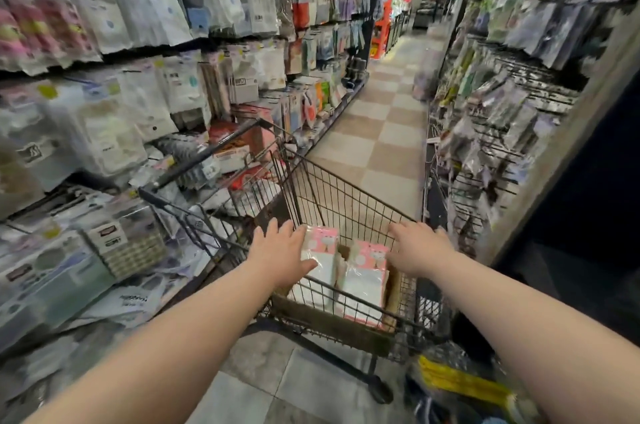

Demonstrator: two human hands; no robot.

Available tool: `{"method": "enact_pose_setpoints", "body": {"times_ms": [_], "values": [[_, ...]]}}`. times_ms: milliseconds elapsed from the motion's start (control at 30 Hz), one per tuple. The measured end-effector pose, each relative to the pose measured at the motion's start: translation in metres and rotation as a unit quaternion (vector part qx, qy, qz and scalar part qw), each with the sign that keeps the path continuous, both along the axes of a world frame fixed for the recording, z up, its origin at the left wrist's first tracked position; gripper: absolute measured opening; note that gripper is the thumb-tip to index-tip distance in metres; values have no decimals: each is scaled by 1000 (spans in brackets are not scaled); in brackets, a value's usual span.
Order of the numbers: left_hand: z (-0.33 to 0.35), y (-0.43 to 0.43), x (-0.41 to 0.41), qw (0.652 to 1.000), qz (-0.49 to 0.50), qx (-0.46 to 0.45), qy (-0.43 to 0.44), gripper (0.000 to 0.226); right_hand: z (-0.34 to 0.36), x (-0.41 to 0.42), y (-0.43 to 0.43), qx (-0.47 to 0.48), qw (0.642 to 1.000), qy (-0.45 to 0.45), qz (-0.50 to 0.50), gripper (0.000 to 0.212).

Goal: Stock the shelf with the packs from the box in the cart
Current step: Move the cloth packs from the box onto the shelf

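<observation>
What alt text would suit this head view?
Both hands reach into a wire cart in a shop aisle: the left hand rests on a pink-and-white pack in the cardboard box, the right hand over another. Hanging packets fill both side shelves.

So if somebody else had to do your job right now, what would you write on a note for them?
Left hand: lies on the left stack of packs in the box, thumb against its front; not lifted yet.
Right hand: reaches over the right stack of packs, fingers spread, holding nothing as far as I can see.
The cardboard box sits in the wire cart, with both stacks standing upright in it.
The shelf on the left already hangs full of goods; too blurred to tell if any are these packs.
Left to do: lift the packs out and put them on the shelf until the box is empty.
</observation>
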State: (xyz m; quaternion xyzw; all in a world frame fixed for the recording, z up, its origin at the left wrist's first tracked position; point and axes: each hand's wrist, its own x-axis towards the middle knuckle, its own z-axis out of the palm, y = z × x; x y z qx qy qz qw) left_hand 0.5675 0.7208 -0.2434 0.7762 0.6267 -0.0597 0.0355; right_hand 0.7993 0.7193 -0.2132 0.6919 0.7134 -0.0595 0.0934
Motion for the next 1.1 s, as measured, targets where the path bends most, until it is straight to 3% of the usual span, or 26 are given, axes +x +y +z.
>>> {"method": "enact_pose_setpoints", "body": {"times_ms": [433, 733, 1100], "values": [[-49, 166, 8, 996, 23, -71, 47, 78, -75, 6, 163, -73, 996, 30, 36, 54], [-116, 242, 45, 989, -31, -138, 42, 76, -139, 52, 226, -153, 986, 52, -43, 50], [-220, 307, 48, 958, -113, -248, 87, 75, -229, 67, 242, -255, 946, 122, -161, 68]]}}
